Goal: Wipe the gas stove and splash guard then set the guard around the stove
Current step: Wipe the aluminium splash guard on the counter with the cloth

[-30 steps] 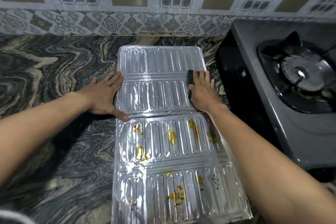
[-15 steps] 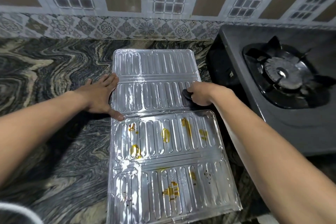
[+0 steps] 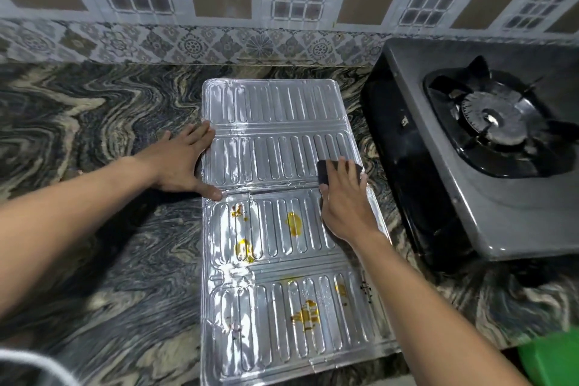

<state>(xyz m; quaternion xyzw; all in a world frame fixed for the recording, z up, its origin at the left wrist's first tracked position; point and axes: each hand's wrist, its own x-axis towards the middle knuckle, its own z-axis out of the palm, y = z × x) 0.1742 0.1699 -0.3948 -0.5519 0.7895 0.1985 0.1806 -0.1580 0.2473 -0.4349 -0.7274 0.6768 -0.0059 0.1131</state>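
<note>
A ribbed silver foil splash guard (image 3: 275,147) lies flat on the marble counter, with yellow-orange grease spots on its near panels. My left hand (image 3: 185,163) presses flat on the guard's left edge, fingers apart. My right hand (image 3: 346,200) holds a dark sponge (image 3: 327,171) pressed on the guard's right side, near the fold between the panels. The grey gas stove (image 3: 470,197) with its black burner (image 3: 495,122) stands to the right of the guard.
The dark swirled marble counter (image 3: 94,135) stretches left and meets a tiled wall (image 3: 219,41) behind. A green object (image 3: 551,357) shows at the bottom right corner, below the counter edge. A white curved rim (image 3: 28,360) sits at the bottom left.
My right hand with the sponge has moved back toward me across the upper panel to the fold. My left hand has stayed on the guard's left edge.
</note>
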